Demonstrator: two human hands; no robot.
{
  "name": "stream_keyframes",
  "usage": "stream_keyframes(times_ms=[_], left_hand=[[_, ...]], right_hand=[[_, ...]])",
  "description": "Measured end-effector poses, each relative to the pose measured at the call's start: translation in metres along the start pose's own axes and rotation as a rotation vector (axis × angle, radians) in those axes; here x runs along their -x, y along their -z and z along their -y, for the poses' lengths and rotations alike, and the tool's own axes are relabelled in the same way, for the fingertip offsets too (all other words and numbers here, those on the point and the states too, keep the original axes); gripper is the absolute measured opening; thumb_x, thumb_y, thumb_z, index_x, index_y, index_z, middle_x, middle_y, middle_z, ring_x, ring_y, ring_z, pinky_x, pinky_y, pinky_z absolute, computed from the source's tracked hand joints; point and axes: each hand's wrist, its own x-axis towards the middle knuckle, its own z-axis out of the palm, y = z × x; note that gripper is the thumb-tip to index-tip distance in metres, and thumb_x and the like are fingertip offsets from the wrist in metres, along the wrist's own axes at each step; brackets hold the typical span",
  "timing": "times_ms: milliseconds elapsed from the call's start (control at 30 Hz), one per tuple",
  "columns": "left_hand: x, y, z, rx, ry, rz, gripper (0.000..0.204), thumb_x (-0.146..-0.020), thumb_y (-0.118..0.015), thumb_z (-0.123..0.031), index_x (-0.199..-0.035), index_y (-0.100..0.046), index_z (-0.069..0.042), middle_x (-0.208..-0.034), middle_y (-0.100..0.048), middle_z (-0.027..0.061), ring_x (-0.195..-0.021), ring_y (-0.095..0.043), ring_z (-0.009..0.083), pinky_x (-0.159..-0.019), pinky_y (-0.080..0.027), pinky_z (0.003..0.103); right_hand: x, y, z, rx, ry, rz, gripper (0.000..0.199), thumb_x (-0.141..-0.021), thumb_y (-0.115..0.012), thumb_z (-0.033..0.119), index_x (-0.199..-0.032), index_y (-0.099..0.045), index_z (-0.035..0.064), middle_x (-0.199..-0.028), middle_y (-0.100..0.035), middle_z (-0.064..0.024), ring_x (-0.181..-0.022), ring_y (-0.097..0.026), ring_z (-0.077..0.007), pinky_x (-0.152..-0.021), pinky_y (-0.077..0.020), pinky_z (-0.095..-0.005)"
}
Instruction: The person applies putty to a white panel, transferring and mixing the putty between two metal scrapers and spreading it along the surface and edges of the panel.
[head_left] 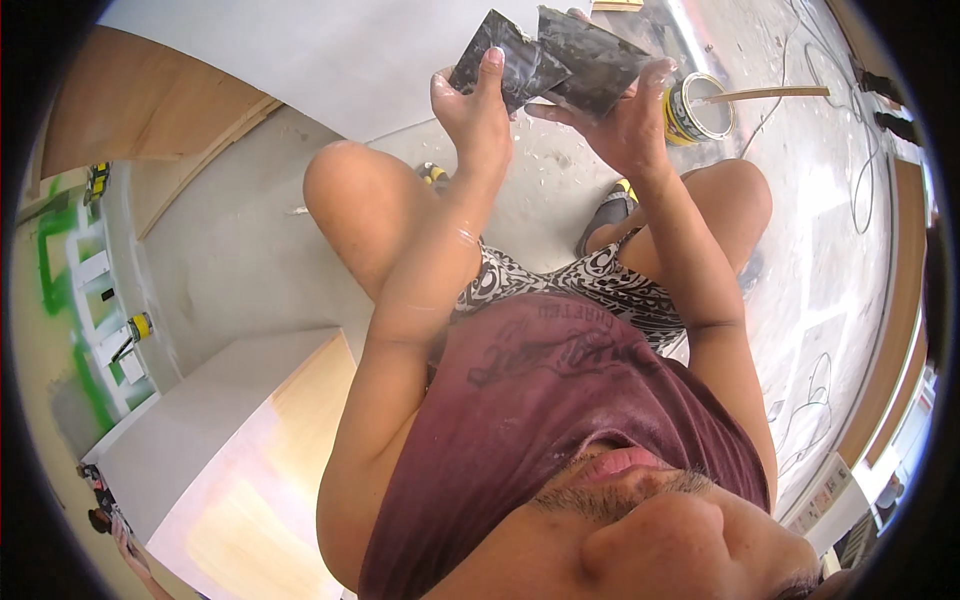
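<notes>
My left hand (475,115) grips a dark, square putty spreader (505,62), thumb flat on its face. A second dark putty spreader (590,62) is in my right hand (630,125), its fingers behind it and along its lower edge. The two blades meet and overlap slightly at their inner edges. Pale, filler-like smears mark both blades, and white residue sits on my fingers. Just right of my right hand stands an open yellow-and-black tin (698,108) with grey-white contents. A thin wooden stick (770,93) reaches out from its top.
A large white panel (330,60) spans the far side, near the spreaders. Brown wooden boards (150,100) lie at far left. A box-like panel piece (250,440) stands at lower left. Cables (865,140) trail over the floor at right. Another person's arm (130,550) shows at the lower-left rim.
</notes>
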Motion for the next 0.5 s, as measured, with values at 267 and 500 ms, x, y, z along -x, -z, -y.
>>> stream_keyframes(times_ms=[267, 500], left_hand=[[-0.008, 0.011, 0.000, -0.187, -0.208, 0.060, 0.049, -0.083, -0.081, -0.029, -0.100, -0.044, -0.001, -0.088, -0.055, 0.0073, -0.076, -0.051, 0.0107, -0.067, -0.046, 0.025], [-0.017, 0.020, 0.004, -0.296, -0.395, 0.113, 0.048, -0.084, -0.079, -0.024, -0.103, -0.040, -0.003, -0.078, -0.054, 0.0046, -0.052, -0.047, 0.0065, -0.038, -0.039, 0.021]], right_hand=[[-0.004, -0.012, 0.006, 0.749, -0.019, -0.200, 0.039, -0.098, -0.056, 0.012, -0.136, -0.052, 0.0019, -0.117, -0.066, -0.0110, -0.096, -0.069, -0.0227, -0.074, -0.0604, -0.0314], [-0.003, -0.008, 0.013, 0.855, -0.078, -0.144, 0.031, -0.099, -0.055, 0.013, -0.126, -0.057, -0.0020, -0.109, -0.068, -0.0112, -0.095, -0.070, -0.0209, -0.071, -0.0608, -0.0313]])
